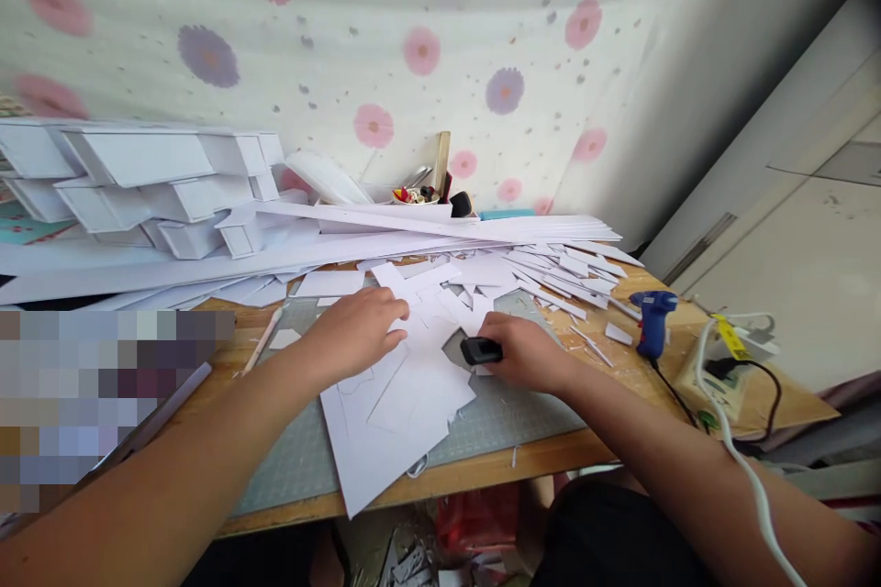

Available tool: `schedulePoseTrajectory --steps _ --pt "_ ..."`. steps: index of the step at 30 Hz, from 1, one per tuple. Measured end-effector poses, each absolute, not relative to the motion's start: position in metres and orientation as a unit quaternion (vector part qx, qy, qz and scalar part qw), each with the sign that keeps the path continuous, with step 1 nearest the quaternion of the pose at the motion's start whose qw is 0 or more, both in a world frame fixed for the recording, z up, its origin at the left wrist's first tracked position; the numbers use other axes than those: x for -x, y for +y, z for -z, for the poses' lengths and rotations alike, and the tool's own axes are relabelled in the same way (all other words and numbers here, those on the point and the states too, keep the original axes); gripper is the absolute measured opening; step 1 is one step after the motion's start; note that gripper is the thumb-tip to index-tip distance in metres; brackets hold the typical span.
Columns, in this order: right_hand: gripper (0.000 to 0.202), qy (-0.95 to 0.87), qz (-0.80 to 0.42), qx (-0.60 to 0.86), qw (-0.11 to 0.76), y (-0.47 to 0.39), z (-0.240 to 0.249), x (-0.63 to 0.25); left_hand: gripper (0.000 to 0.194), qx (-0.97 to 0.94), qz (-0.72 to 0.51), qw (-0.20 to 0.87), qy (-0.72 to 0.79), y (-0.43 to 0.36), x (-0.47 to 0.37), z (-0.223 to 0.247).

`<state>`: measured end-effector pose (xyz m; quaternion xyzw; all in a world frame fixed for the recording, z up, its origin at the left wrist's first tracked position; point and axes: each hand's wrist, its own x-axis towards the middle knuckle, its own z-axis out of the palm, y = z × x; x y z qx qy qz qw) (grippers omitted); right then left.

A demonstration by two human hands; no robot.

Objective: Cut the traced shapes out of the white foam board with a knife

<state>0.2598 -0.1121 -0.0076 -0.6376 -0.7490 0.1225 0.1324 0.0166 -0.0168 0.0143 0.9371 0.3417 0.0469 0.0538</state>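
Note:
My right hand (519, 350) is closed around a black utility knife (482, 349); its blade is hidden from me. Over the upper left of the white foam board (395, 394), my left hand (364, 330) hovers or rests with fingers bent and thumb apart, holding nothing visible. Thin lines mark the board, and its right edge is ragged. Smaller white offcuts (419, 280) lie just beyond both hands. Underneath is a grey-green cutting mat (529, 408), and the board's near corner sticks out past the table edge.
A blue glue gun (652, 321) stands at right beside a power strip (712, 381) with cords. White strips (564, 280) lie scattered at back right. Long white boards (427, 243) span the back. A white box-like model (151, 183) stands at left. A pen-like stick (262, 339) lies left of the mat.

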Motion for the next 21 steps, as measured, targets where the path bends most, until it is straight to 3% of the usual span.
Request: schedulePoseTrajectory --steps 6,12,21 --pt "0.017 -0.624 -0.073 0.763 0.154 -0.097 0.007 -0.283 0.011 -0.957 -0.028 0.108 0.269 -0.034 -0.058 -0.004" --pt "0.024 -0.585 -0.116 0.780 0.189 -0.081 0.024 -0.281 0.015 -0.949 -0.038 0.134 0.282 -0.048 -0.093 0.015" --pt "0.034 -0.478 -0.252 0.737 0.406 -0.072 0.020 -0.282 0.010 -0.923 -0.102 0.167 0.332 -0.058 -0.091 0.010"
